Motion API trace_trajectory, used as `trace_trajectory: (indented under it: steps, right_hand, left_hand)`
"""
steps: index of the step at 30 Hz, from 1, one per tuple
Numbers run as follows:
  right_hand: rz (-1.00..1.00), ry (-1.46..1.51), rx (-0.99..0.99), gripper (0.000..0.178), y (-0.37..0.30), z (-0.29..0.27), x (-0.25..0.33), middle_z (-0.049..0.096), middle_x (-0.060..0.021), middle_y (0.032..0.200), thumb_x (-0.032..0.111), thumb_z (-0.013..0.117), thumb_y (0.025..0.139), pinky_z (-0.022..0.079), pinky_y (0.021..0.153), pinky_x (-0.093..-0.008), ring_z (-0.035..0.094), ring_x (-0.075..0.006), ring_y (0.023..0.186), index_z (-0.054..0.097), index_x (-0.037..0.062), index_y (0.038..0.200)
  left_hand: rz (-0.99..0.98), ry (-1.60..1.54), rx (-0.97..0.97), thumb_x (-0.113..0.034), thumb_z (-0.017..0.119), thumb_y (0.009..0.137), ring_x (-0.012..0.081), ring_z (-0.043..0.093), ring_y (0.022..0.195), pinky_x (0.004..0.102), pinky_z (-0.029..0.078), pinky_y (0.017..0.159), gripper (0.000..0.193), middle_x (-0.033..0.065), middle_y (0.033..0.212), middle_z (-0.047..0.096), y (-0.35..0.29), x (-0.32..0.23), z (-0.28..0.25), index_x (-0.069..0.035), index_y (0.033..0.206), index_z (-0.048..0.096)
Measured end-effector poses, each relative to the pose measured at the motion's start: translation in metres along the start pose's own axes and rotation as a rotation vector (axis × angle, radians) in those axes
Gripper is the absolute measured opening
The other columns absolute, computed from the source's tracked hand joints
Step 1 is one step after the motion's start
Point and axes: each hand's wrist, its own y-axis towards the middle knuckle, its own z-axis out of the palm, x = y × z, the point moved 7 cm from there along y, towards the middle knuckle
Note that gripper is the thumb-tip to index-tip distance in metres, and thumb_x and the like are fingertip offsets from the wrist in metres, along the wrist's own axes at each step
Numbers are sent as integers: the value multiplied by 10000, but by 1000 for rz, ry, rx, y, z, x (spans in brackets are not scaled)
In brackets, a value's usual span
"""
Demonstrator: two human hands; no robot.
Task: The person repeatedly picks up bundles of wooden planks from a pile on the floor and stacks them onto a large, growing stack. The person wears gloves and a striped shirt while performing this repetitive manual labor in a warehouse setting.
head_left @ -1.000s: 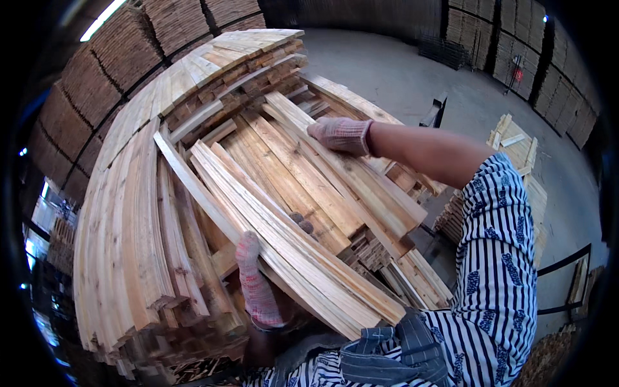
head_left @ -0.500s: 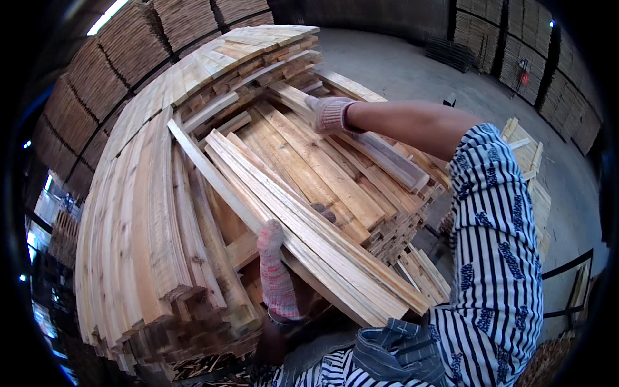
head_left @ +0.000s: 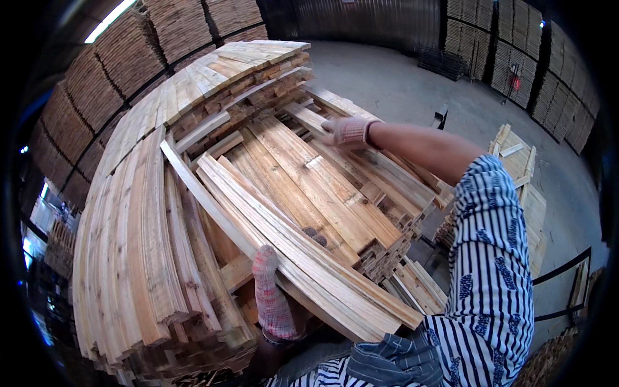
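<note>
My left hand, in a pink-and-white knit glove, is wrapped round a bundle of long pale wooden boards. Its thumb stands up against the near side of the bundle, while the other fingers are hidden underneath. The bundle slants from the pile toward my body, its near ends at my waist. Stretched over the far right part of the pile, my right hand wears a similar glove. Its fingers are smeared by motion beside a wooden board, so their grip does not show. Between the hands lie wide flat planks.
A stepped stack of boards rises on the left, with a higher layer behind. Tall lumber stacks line the walls. On the right, a wooden pallet stands on the concrete floor. A black metal frame is nearby.
My right hand has shifted to the right across the pile, and boards near it have moved, baring a gap between them. My left hand keeps its hold on the bundle. The view has tilted slightly.
</note>
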Motion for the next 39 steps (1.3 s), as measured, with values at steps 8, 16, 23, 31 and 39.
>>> trace_trajectory:
  steps: [8,16,23,31,39]
  right_hand:
    - [-186,50,-172,560,-5,-18,41,608,-265,1179,469,459,934,462,961,-445,575,-400,1121,590,-16,1180]
    - [1,136,-50,761,-29,-25,-6,543,-289,1297,452,565,863,418,1023,-395,547,-379,1195,368,-54,1396]
    - [73,36,-53,746,-6,-13,-30,602,-273,1218,455,556,860,458,976,-431,602,-382,1110,391,-19,1411]
    - [153,190,-28,839,-25,9,-17,476,-269,1378,638,496,886,396,1042,-457,456,-402,1291,384,-3,1416]
    - [-22,653,-32,894,-81,-34,86,338,-260,1488,653,511,885,389,1069,-422,442,-381,1310,301,22,1482]
  left_hand:
    - [99,9,-43,-614,552,849,314,554,1101,411,465,960,848,236,1206,549,-6,-8,2,86,1312,429]
    - [43,-45,-14,-546,590,853,327,567,1101,432,481,967,807,240,1199,559,-2,-4,-6,87,1321,409]
    - [34,-87,1,-521,582,864,318,554,1103,425,471,963,780,244,1202,548,-7,-6,7,76,1332,401]
    - [60,-88,-22,-410,574,907,257,582,1094,377,450,1002,601,169,1204,589,-2,-4,-17,47,1287,488]
    - [122,61,27,-433,593,896,247,609,1052,364,495,945,602,155,1115,618,7,3,-8,39,1256,494]
